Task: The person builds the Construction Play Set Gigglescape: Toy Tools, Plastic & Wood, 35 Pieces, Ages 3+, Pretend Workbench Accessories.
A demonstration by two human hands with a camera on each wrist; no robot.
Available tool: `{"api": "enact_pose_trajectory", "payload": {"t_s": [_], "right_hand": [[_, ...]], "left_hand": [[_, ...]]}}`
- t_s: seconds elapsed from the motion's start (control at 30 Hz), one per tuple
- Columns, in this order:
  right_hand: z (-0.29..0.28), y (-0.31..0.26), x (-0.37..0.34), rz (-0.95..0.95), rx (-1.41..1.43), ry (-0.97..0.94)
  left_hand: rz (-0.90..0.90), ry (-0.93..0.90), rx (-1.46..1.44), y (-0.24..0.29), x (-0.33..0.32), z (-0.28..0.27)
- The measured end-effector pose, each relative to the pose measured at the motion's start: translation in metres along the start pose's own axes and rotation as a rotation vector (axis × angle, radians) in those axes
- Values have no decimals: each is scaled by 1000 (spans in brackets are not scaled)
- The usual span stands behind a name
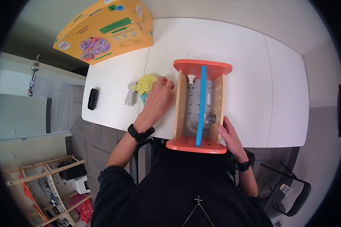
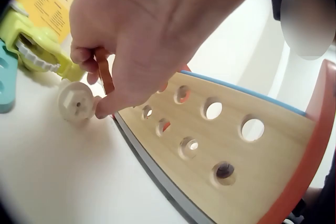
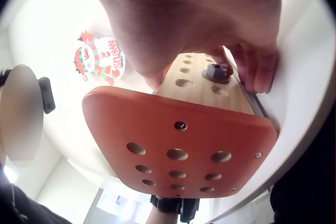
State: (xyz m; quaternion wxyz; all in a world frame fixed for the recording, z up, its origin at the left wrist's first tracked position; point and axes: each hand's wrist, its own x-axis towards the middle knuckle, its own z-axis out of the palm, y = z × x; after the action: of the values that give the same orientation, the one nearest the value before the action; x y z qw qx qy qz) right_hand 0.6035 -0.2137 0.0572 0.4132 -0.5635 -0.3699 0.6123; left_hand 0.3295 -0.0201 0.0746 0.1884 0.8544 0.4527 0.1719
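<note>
A toolbox with red end panels (image 1: 202,65), wooden sides (image 2: 202,121) and a blue bar (image 1: 202,102) stands at the table's front edge. Left of it, my left hand (image 1: 158,100) pinches an orange-brown piece (image 2: 104,71); a cream round nut (image 2: 76,101) is beside the thumb tip. My right hand (image 1: 232,139) grips the right wooden side, its thumb at the top edge and fingers outside near a grey hex bolt head (image 3: 217,73). The bolt's grey threaded end (image 1: 211,118) shows inside. A white bolt (image 1: 191,78) is at the left side's far end.
Yellow-green (image 1: 146,84), grey (image 1: 131,94) and teal (image 2: 7,77) toy pieces lie left of my left hand. A black case (image 1: 93,99) is near the table's left edge. A yellow cardboard box (image 1: 110,32) stands at the back left.
</note>
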Motion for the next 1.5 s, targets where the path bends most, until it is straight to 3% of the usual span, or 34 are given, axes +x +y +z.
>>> {"api": "enact_pose_trajectory", "payload": {"t_s": [0.43, 0.93, 1.13, 1.2, 1.27, 1.43, 1.5], "right_hand": [[-1, -1, -1, 5, -14, -16], [-1, 2, 1, -11, -24, -4], [0, -2, -2, 11, -38, 14], [3, -11, -6, 9, -64, 70], [-3, -15, -5, -190, -238, 174], [-8, -73, -10, -552, -497, 328], [-7, -97, -15, -542, -481, 157]], "left_hand": [[169, -18, 276, -7, 3, 17], [189, -12, 262, -13, 10, 23], [44, 95, -128, 4, 3, -8], [-119, 66, -316, 20, 0, -26], [-179, 66, -481, 34, -5, -44], [-69, 49, -931, 54, -21, -55], [-46, -17, -1038, 73, -23, -65]]}}
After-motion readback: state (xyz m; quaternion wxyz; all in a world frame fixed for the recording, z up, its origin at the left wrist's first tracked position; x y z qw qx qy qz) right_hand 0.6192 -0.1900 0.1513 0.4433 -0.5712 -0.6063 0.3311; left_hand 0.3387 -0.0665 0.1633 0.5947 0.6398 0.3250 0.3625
